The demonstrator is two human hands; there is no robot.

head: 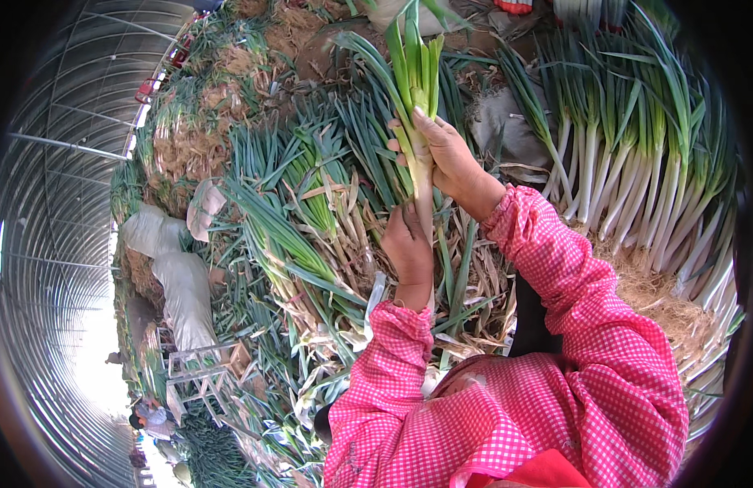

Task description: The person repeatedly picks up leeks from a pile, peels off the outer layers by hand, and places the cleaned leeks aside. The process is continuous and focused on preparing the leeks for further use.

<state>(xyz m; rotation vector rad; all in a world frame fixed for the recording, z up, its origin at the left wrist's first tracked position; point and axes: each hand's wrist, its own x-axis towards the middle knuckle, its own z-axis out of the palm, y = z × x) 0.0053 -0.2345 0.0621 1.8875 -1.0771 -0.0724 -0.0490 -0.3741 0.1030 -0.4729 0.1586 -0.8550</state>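
A long green onion [421, 174] stands nearly upright in the view, its green leaves towards the top edge and its pale shank running down past both hands. Just below the leaves, my right hand [452, 155] is closed around the shank, thumb on the near side. Lower down, my left hand [408, 250] holds the same shank between thumb and curled fingers. The root end is hidden behind my left hand and sleeve. Under and left of the hands lie untrimmed green onions [309, 201] with dry brown outer leaves [358, 235].
Cleaned green onions with white shanks [632, 165] lie in a dense row at right, roots towards me. A pale sack [512, 119] sits beside them. At left are white sacks [184, 299], a metal-framed stool [199, 372] and more onion heaps. People [153, 418] are far off under the arched roof.
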